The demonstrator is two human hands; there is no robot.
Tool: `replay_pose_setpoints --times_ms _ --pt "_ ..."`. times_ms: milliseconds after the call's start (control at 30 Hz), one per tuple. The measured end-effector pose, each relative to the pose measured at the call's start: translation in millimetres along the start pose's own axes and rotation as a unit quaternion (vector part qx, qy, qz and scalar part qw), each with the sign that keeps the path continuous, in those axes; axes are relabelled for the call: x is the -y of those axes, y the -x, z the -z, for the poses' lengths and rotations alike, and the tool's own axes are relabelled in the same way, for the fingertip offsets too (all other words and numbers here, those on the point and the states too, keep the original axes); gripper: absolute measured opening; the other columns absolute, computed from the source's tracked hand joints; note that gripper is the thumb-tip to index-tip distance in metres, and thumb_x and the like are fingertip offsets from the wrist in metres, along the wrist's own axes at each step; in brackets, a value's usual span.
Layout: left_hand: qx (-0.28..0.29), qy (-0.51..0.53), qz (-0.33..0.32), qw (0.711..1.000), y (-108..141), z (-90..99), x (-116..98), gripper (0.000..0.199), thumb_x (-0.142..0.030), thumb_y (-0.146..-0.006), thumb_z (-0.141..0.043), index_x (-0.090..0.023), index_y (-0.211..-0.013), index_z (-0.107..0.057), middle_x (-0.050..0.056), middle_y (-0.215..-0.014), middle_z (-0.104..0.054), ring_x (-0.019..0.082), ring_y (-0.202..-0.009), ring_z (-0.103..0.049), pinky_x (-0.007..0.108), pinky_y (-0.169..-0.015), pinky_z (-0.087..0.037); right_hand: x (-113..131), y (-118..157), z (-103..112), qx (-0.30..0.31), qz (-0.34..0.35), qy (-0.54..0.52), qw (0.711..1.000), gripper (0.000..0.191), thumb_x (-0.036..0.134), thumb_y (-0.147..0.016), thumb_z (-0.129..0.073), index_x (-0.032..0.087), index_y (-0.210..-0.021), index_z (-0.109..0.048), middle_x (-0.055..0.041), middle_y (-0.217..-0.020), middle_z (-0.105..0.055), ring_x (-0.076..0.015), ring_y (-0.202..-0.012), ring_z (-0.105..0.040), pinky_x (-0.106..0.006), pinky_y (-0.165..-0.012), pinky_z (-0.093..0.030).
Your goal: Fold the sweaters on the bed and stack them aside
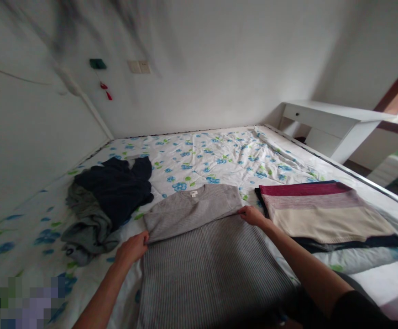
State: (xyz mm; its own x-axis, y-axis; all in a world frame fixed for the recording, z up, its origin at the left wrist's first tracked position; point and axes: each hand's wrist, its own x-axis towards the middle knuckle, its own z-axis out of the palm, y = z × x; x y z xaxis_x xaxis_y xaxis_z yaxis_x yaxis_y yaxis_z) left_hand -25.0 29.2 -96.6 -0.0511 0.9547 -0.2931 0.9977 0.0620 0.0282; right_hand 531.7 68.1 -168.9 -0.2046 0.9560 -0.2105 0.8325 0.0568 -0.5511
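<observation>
A grey ribbed sweater lies spread on the bed in front of me, its neckline and label at the far end. Its sleeves are folded in across the upper body. My left hand pinches the sweater at the left side, by the lower edge of the folded sleeve. On the opposite side, my right hand grips the sleeve fold at its right end. Both hands have closed fingers on the knit. The sweater's lower end runs toward me into shadow at the bottom of the view.
A crumpled pile of dark blue and grey clothes lies to the left. Folded striped knitwear in maroon, pink and beige rests on dark cloth at the right. Beneath is a floral bedsheet. A white desk stands beyond the bed's right edge.
</observation>
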Motion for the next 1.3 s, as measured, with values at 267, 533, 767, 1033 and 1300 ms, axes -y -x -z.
replay_pose_setpoints --times_ms 267,533,767,1033,1300 --pt "-0.014 0.045 -0.079 0.996 -5 3.8 0 0.028 -0.029 -0.083 -0.072 -0.024 -0.111 -0.072 0.011 -0.123 -0.081 0.033 -0.116 -0.08 0.038 -0.102 -0.058 14 -8 -13 -0.084 -0.162 -0.536 0.824 0.057 0.014 -0.097 -0.071 0.021 -0.153 -0.07 -0.0041 -0.106 -0.083 -0.017 -0.086 -0.08 -0.028 -0.085 -0.066" --pt "-0.011 0.087 -0.159 0.983 -19 -30.1 -7 0.067 -0.044 -0.091 -0.073 -0.022 -0.154 -0.075 0.016 -0.177 -0.063 0.036 -0.165 -0.059 0.047 -0.139 -0.044 26 -11 -13 -0.085 -0.222 -0.66 0.713 0.032 0.018 -0.096 -0.075 0.023 -0.128 -0.073 0.0004 -0.088 -0.074 -0.0133 -0.074 -0.073 -0.019 -0.067 -0.056" --pt "0.036 0.052 -0.103 0.993 -34 -51.9 10 0.087 -0.061 -0.105 -0.054 -0.01 -0.176 -0.057 0.02 -0.19 -0.042 0.034 -0.178 -0.039 0.046 -0.145 -0.033 21 -4 -8 -0.096 -0.281 -0.598 0.744 0.012 0.019 -0.097 -0.075 0.023 -0.101 -0.065 0.0004 -0.087 -0.069 -0.0121 -0.069 -0.068 -0.02 -0.063 -0.053" --pt "0.008 0.048 -0.073 0.996 -37 -62.6 8 0.085 -0.061 -0.104 -0.055 -0.01 -0.172 -0.062 0.023 -0.188 -0.046 0.037 -0.176 -0.044 0.048 -0.142 -0.039 31 4 -13 -0.044 -0.194 -0.208 0.958 0.024 0.029 -0.101 -0.074 0.018 -0.122 -0.079 -0.0209 -0.145 -0.076 -0.0327 -0.124 -0.08 -0.041 -0.102 -0.064" --pt "-0.188 0.066 -0.061 0.978 -52 -29.7 0 0.051 -0.035 -0.106 -0.051 -0.019 -0.145 -0.08 0.015 -0.178 -0.062 0.033 -0.157 -0.064 0.046 -0.134 -0.048 50 26 -15 -0.069 -0.05 0.108 0.99 0.085 0.016 -0.104 -0.059 0.016 -0.186 -0.038 -0.0212 -0.195 -0.028 -0.0381 -0.155 -0.066 -0.047 -0.125 -0.057"
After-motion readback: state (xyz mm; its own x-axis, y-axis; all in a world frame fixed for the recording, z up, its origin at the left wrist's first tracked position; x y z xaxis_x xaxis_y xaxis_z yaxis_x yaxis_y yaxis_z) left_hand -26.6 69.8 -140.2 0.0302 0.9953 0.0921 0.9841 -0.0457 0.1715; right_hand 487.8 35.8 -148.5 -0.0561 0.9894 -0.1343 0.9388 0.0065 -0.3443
